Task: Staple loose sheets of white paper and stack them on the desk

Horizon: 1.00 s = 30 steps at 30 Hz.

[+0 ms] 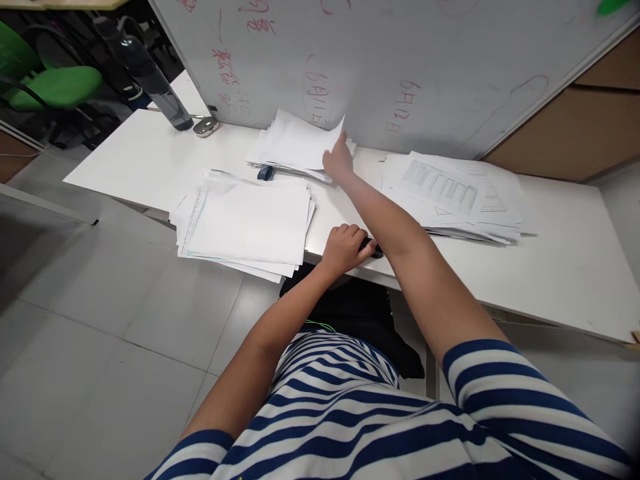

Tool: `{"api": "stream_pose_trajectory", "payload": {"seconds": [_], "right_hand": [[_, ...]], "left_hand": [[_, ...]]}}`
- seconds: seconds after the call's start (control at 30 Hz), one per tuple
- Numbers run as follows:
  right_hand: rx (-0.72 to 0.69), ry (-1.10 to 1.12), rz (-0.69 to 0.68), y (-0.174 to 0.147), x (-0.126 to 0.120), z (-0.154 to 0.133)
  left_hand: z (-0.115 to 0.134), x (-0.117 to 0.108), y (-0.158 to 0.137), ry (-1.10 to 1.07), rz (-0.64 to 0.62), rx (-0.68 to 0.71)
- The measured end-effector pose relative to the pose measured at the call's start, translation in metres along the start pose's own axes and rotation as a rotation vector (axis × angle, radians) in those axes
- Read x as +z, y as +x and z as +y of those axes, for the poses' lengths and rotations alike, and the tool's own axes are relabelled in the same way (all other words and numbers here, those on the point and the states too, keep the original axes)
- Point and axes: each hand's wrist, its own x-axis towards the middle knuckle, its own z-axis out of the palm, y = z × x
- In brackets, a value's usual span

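Observation:
My right hand (339, 161) is closed on the right end of a white sheet of paper (305, 141), whose corner curls upward. That sheet lies over a stack of papers at the back of the white table (555, 267). My left hand (345, 248) rests at the table's front edge, fingers bent and thumb reaching over a small black object (379, 253); most of it is hidden, and its kind is unclear. To the left of this hand, a second paper stack (245, 223) overhangs the front edge. A small dark blue item (265, 173) sits between the two stacks.
More printed papers (445, 190) lie spread on the right. A whiteboard (370, 67) with red writing stands behind the table. At the back left are a tall dark bottle (150, 80) and a silver mouse (206, 127). A green chair (60, 87) stands beyond.

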Motion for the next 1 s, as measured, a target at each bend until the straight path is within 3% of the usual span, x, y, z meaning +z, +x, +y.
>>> {"api": "stream_pose_trajectory", "payload": {"seconds": [0.17, 0.27, 0.37, 0.5, 0.63, 0.8, 1.0], "right_hand": [[0.13, -0.125, -0.008, -0.013, -0.03, 0.014], [0.16, -0.268, 0.033, -0.049, -0.08, 0.033], [0.172, -0.414, 0.122, -0.106, -0.143, 0.056], [0.337, -0.541, 0.145, -0.172, -0.199, 0.082], [0.426, -0.53, 0.138, -0.195, -0.207, 0.095], [0.357, -0.436, 0.294, -0.203, -0.195, 0.086], [0.327, -0.323, 0.391, -0.211, -0.196, 0.082]], "left_hand": [[-0.001, 0.001, 0.0, -0.008, 0.022, -0.002], [-0.003, 0.001, -0.001, -0.021, 0.039, 0.018], [-0.005, 0.0, -0.002, -0.042, 0.045, 0.027], [-0.008, 0.002, 0.001, -0.056, 0.069, 0.022], [-0.007, 0.003, 0.003, -0.078, 0.079, 0.024], [-0.005, 0.002, 0.002, -0.076, 0.069, 0.01], [-0.004, 0.0, 0.001, -0.049, 0.076, 0.011]]}}
